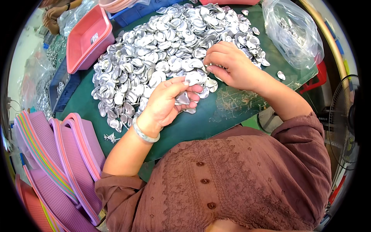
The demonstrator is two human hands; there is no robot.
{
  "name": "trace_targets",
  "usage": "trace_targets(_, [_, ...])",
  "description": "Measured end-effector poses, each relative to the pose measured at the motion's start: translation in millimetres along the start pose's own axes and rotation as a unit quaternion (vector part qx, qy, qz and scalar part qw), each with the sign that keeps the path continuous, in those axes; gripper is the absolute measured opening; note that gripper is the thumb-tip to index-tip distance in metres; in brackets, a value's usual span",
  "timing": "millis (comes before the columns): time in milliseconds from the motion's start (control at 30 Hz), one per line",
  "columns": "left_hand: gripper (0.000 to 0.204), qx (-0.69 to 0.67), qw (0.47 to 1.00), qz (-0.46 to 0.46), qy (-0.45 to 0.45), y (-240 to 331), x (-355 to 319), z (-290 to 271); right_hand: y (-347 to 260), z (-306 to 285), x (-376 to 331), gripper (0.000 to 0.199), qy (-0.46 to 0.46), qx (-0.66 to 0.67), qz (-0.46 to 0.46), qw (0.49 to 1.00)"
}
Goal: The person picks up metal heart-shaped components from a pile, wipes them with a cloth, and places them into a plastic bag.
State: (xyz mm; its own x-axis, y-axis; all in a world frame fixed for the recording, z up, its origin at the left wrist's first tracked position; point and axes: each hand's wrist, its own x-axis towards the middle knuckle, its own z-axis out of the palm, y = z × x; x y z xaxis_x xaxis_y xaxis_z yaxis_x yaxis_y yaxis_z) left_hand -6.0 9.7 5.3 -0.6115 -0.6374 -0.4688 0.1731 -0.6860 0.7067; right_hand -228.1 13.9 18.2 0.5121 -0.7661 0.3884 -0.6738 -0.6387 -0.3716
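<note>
A large heap of shiny silver, petal-shaped metal pieces (154, 42) lies on the green tabletop. At its near edge my left hand (162, 102) is palm up and closed on a few of them. One silver piece (193, 78) with a small hole sits at the thumb tip, and another silver piece (183, 98) rests against the fingers. My right hand (232, 66) is at the heap's right side, with curled fingers and the thumb close to the forefinger. Whatever is between those fingertips is hidden.
Pink (87, 42) and blue trays stand behind the heap. A clear plastic bag (295, 36) of metal parts lies at the far right. Stacked purple baskets (77, 143) stand at the left, a fan (344, 120) at the right. Another person's hands (52, 17) show at the far left.
</note>
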Motion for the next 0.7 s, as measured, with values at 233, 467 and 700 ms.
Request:
trace_targets(233, [0.018,0.020,1.000,0.000,0.018,3,-1,1,13,9,-6,0.013,0.002,-0.064,-0.010,0.998])
trace_targets(467, [0.020,-0.062,0.997,0.032,-0.045,-4,6,-17,11,20,1,0.011,0.011,-0.113,-0.016,0.993])
trace_targets(700, [0.023,-0.029,0.999,0.036,-0.025,-2,4,-17,15,31,11,0.009,0.019,-0.180,0.006,0.983])
